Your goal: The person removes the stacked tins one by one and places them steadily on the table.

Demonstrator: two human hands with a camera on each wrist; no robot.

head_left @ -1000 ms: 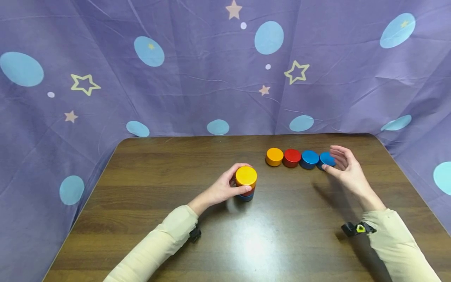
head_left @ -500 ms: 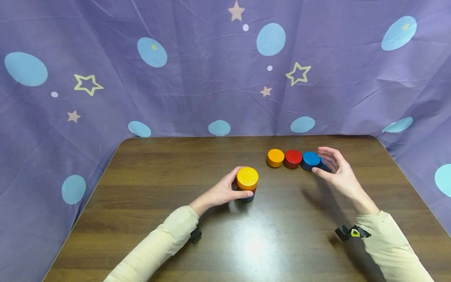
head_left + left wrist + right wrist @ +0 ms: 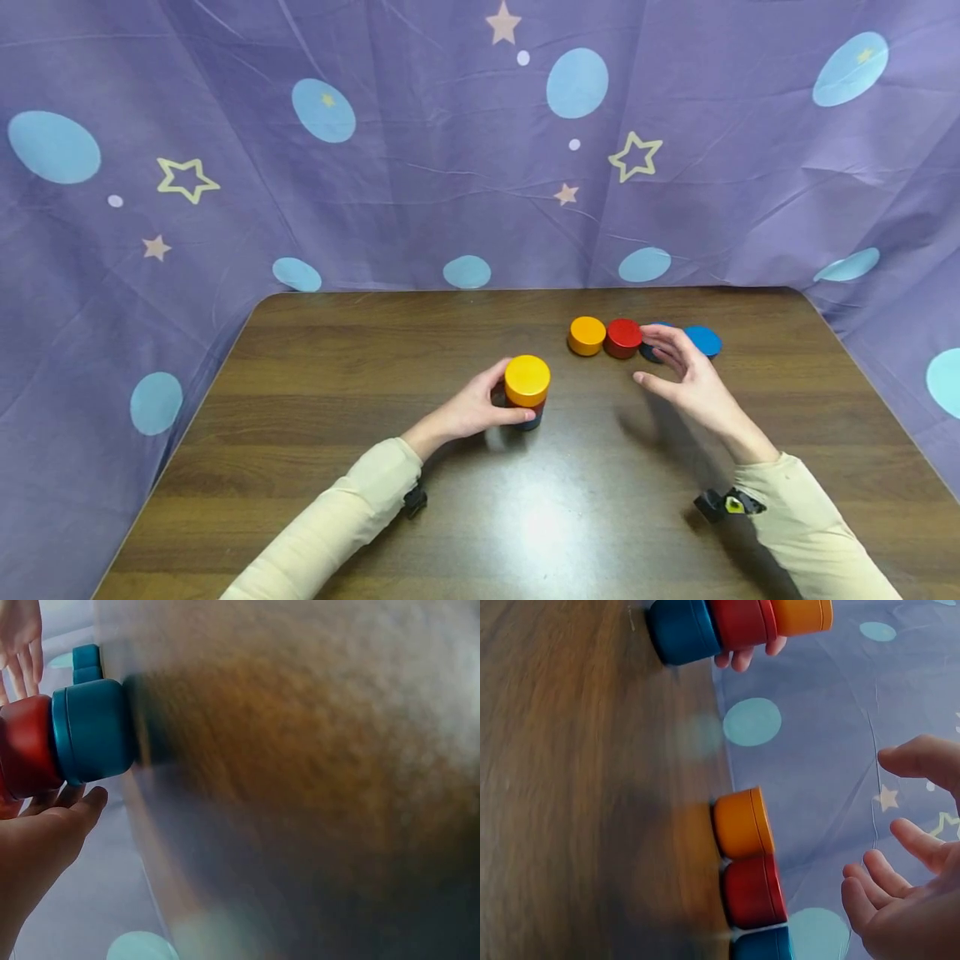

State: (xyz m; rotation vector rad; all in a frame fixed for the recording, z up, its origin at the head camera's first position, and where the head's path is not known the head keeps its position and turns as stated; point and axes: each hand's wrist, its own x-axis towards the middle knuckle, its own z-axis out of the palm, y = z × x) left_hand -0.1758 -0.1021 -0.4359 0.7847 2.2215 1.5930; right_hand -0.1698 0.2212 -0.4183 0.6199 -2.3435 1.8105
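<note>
Head view: I have the left hand [image 3: 480,404] gripping a stack [image 3: 527,379] on the counter [image 3: 360,367]; the right hand [image 3: 693,383], loosely spread, partly blocks a blue cylinder [image 3: 648,351]. Left wrist: the stack's blue base [image 3: 97,731]. Right wrist: orange cylinder [image 3: 741,825] touches red cylinder [image 3: 753,892].

Left hand [image 3: 480,404] blocks the left and near sides of the upright stack [image 3: 527,381], thumb across the front. Top open from above; right flank faces bare desk [image 3: 592,442]. We read a free lane from there to the right hand [image 3: 693,379], which hangs above the desk, its thumb and fingers apart with open room between. Beyond it, the orange cylinder [image 3: 587,337], red cylinder [image 3: 623,339] and left blue cylinder [image 3: 650,351] stand close-set, a low barrier; the right blue cylinder [image 3: 703,340] extends it. We mark the purple curtain [image 3: 420,208] as the far limit. Widest clearance: desk left of the stack, behind the left sleeve [image 3: 337,517].
</note>
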